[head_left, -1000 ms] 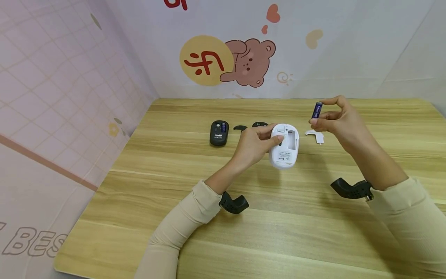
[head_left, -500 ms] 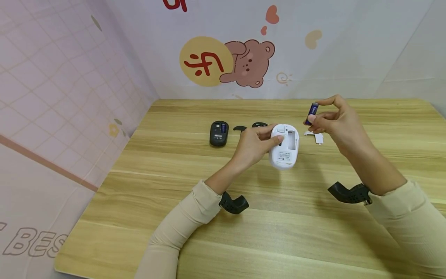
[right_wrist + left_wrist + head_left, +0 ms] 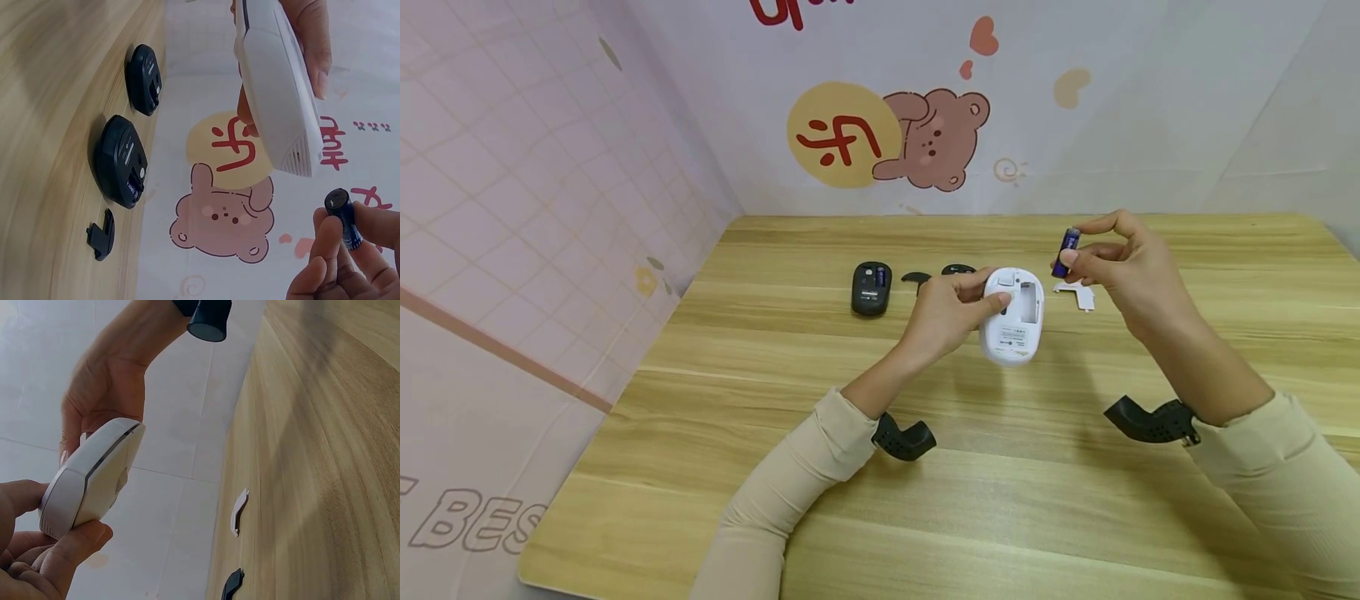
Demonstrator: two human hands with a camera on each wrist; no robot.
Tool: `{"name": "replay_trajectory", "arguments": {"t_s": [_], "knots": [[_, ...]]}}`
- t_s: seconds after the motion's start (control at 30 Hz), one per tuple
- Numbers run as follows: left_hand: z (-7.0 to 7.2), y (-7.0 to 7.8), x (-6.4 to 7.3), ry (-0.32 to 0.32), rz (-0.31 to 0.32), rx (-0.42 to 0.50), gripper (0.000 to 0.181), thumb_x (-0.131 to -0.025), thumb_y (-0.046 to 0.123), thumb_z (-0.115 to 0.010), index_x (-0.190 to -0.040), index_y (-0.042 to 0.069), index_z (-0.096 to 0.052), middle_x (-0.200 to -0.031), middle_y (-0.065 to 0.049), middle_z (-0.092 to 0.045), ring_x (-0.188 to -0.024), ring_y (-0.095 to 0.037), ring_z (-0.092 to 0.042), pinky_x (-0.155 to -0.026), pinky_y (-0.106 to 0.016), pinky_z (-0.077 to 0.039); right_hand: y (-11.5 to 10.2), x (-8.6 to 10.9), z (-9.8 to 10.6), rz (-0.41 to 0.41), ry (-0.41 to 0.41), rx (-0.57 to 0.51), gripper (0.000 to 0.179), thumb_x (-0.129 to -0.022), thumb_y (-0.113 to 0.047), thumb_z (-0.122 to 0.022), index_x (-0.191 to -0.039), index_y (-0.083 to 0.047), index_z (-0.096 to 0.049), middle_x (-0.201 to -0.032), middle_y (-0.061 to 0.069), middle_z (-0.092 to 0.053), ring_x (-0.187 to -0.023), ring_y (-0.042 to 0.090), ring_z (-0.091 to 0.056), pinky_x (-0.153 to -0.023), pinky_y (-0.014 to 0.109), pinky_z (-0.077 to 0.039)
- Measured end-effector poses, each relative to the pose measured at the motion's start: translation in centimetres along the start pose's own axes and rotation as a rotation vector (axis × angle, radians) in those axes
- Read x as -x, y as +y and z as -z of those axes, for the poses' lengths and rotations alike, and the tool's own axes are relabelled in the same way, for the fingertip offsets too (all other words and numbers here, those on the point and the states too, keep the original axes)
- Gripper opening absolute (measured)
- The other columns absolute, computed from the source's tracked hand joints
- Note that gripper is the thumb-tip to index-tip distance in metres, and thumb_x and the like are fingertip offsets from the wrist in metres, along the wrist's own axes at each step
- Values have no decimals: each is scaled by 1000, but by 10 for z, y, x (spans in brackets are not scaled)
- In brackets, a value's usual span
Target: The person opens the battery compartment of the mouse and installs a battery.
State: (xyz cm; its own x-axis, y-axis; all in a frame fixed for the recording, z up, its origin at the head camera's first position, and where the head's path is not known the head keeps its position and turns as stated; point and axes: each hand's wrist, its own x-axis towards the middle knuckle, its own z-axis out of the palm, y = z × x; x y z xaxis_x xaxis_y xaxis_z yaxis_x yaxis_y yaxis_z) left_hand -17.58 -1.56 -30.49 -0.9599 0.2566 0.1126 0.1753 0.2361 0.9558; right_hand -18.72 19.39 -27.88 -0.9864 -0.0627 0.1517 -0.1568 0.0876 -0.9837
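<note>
My left hand [image 3: 949, 310] holds a white computer mouse [image 3: 1017, 329] above the table, underside facing me, thumb pressed on it. Its battery compartment [image 3: 1028, 302] is uncovered and bare. To the right, my right hand [image 3: 1133, 273] pinches a dark blue cylindrical battery [image 3: 1067, 250] between thumb and fingers, tilted and apart from the mouse. In the right wrist view the battery [image 3: 344, 219] shows one flat end, below the mouse's [image 3: 281, 94] ribbed end. The left wrist view sees the mouse [image 3: 90, 475] edge-on; the battery is hidden there.
A white battery cover [image 3: 1081, 296] lies on the wooden table [image 3: 970, 517] behind the right hand. Further left lie a black mouse [image 3: 872, 288] with a blue battery in it and a black cover [image 3: 916, 276]. A second black mouse [image 3: 958, 268] is partly hidden behind the left hand.
My right hand has moved slightly left with the battery, which now sits a little lower and nearer the white mouse. The left hand and mouse have stayed nearly still.
</note>
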Motion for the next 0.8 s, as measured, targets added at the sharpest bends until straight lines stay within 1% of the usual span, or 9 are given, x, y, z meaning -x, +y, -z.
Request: {"name": "replay_trajectory", "arguments": {"t_s": [0.23, 0.33, 0.4, 0.63, 0.67, 0.8], "knots": [[0, 0, 1, 2, 5, -4, 40, -84, 12, -69, -123, 6, -60, -111, -9, -65, -90, -5, -62, -69, -17, -53, -2, 2, -2, 21, -11, -105, 22, -83, -5, -68, -103, -8, -59, -76, 0, -70, -65, 11, -66, -59, 19, -48], [1, 0, 1, -1, 2, 2, 40, -85, 12, -69, -123, 6, -60, -111, -9, -65, -90, -5, -62, -69, -18, -53, -4, 3, -3, 25, -6, -127, 21, -82, -3, -69, -101, -8, -61, -76, 0, -70, -65, 11, -65, -60, 19, -49], [1, 0, 2, -3, -1, 10, 40, -85, 12, -69, -123, 6, -60, -110, -9, -65, -90, -6, -62, -69, -19, -53, -5, 4, -4, 24, 1, -124, 20, -82, -3, -70, -100, -8, -63, -76, 0, -70, -65, 11, -65, -62, 19, -50], [1, 0, 2, -2, -5, 19, 40, -85, 11, -69, -123, 6, -60, -110, -10, -65, -90, -6, -63, -70, -19, -53, -9, 6, -7, 2, 27, -47, 19, -81, -4, -70, -98, -12, -67, -79, -4, -69, -64, 11, -63, -66, 19, -48], [1, 0, 2, -3, -6, 21, 40, -85, 11, -69, -123, 6, -60, -109, -10, -65, -90, -6, -63, -70, -19, -53, -9, 6, -7, 0, 31, -45, 19, -81, -4, -70, -97, -12, -67, -80, -5, -69, -64, 11, -63, -66, 19, -48], [2, 0, 2, -2, -11, 30, 40, -85, 10, -69, -123, 5, -60, -109, -10, -66, -90, -6, -63, -70, -19, -53, -11, 6, -8, 14, 27, -100, 17, -79, -2, -72, -94, -10, -68, -83, -3, -69, -66, 13, -63, -66, 19, -48]]}}
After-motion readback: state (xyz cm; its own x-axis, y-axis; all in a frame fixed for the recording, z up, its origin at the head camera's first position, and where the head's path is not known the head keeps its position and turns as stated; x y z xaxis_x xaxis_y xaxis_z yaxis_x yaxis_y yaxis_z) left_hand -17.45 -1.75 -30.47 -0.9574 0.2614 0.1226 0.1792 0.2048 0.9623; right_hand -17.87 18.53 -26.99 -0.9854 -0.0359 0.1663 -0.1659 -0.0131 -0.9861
